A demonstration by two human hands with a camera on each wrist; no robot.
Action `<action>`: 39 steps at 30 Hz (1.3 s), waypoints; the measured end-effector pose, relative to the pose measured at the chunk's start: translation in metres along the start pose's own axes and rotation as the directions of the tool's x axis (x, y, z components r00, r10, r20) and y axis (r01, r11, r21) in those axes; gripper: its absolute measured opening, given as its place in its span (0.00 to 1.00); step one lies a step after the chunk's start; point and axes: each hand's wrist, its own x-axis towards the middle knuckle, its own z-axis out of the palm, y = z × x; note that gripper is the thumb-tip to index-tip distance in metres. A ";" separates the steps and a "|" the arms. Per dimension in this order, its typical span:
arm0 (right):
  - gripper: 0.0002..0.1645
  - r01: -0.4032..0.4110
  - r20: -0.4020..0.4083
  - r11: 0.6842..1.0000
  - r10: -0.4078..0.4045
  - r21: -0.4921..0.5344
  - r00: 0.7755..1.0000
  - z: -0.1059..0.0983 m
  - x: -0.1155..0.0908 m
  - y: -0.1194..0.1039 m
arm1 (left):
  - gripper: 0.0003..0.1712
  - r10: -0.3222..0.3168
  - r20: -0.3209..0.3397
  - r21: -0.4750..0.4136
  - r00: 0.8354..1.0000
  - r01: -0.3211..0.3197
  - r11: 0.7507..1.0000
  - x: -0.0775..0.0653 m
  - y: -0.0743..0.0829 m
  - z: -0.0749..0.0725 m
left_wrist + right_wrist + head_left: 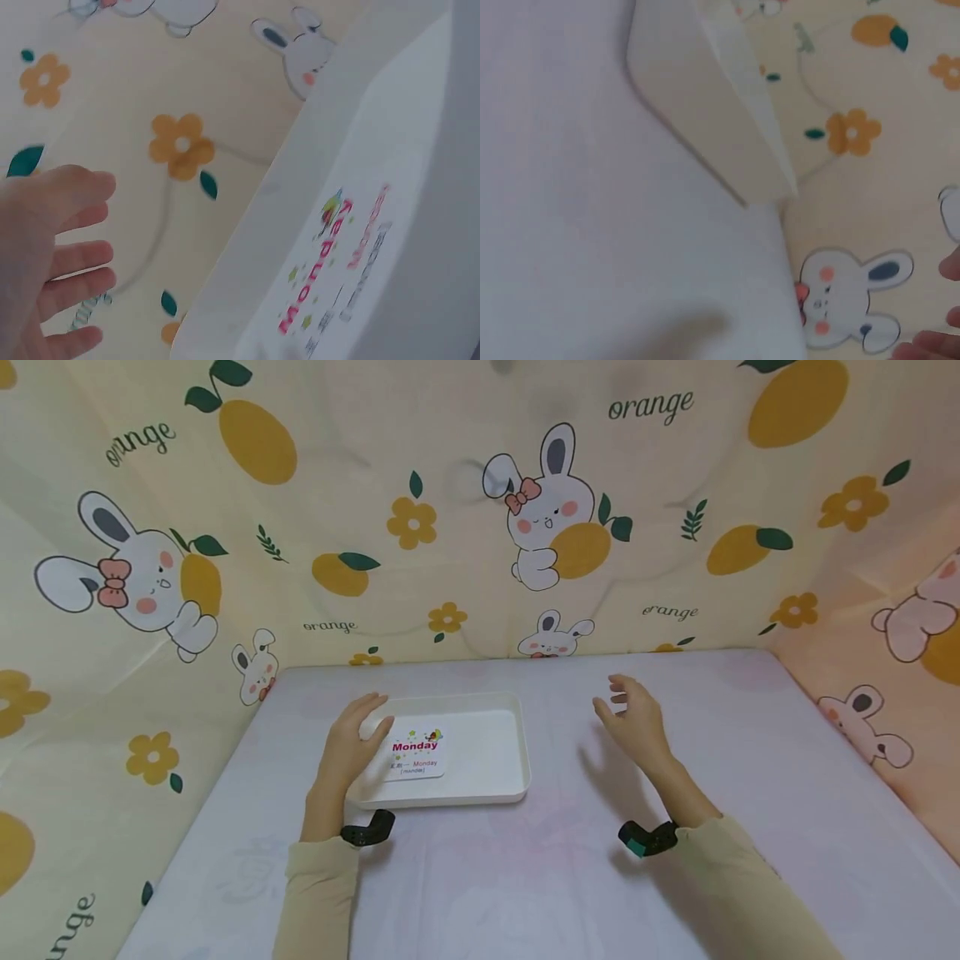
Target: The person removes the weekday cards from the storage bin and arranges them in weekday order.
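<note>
A white card printed "Monday" lies in the left part of a shallow white tray. Over the tray's left side hovers my left hand, its fingers spread and slightly bent with nothing in them; it overlaps the tray's left rim in the head view. The left wrist view shows those loose fingers beside the tray wall. My right hand is raised above the table, right of the tray, fingers loosely bent and holding nothing. Only some of its fingertips show at the edge of the right wrist view.
A pale cloth covers the table. Behind and along both sides stands a cream curtain with rabbits, oranges and flowers. Each wrist wears a black camera mount, one on the left and another on the right.
</note>
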 end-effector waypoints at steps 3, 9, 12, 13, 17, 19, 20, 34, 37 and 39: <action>0.26 -0.013 0.030 0.999 0.011 0.037 0.999 0.004 -0.005 -0.005 | 0.24 -0.044 0.021 -0.051 0.999 0.045 0.998 -0.002 -0.008 -0.004; 0.22 -0.092 0.147 0.991 0.077 0.101 0.986 0.012 -0.014 -0.016 | 0.25 -0.180 0.127 -0.129 0.975 0.197 0.972 -0.004 -0.026 -0.005; 0.22 -0.135 0.214 0.979 0.100 0.152 0.972 0.018 -0.017 -0.019 | 0.26 -0.226 0.164 -0.151 0.960 0.251 0.956 -0.006 -0.036 -0.006; 0.22 -0.146 0.237 0.974 0.103 0.171 0.966 0.020 -0.018 -0.020 | 0.26 -0.237 0.173 -0.159 0.956 0.264 0.951 -0.007 -0.039 -0.006; 0.22 -0.196 0.301 0.953 0.121 0.232 0.946 0.028 -0.021 -0.027 | 0.26 -0.263 0.195 -0.200 0.945 0.301 0.932 -0.008 -0.052 -0.007; 0.22 -0.218 0.325 0.940 0.127 0.261 0.937 0.032 -0.022 -0.032 | 0.27 -0.270 0.212 -0.233 0.939 0.317 0.919 -0.008 -0.056 -0.006; 0.21 -0.228 0.335 0.933 0.128 0.277 0.933 0.034 -0.023 -0.034 | 0.27 -0.270 0.224 -0.248 0.936 0.322 0.914 -0.008 -0.057 -0.005; 0.22 -0.339 0.482 0.855 0.122 0.393 0.867 0.068 -0.033 -0.065 | 0.31 -0.327 0.338 -0.270 0.883 0.424 0.865 -0.018 -0.081 -0.003; 0.22 -0.371 0.506 0.836 0.134 0.403 0.852 0.076 -0.033 -0.069 | 0.31 -0.340 0.361 -0.312 0.868 0.456 0.834 -0.021 -0.084 -0.004; 0.22 -0.385 0.517 0.827 0.137 0.409 0.845 0.082 -0.034 -0.073 | 0.32 -0.344 0.372 -0.318 0.862 0.466 0.826 -0.021 -0.085 -0.004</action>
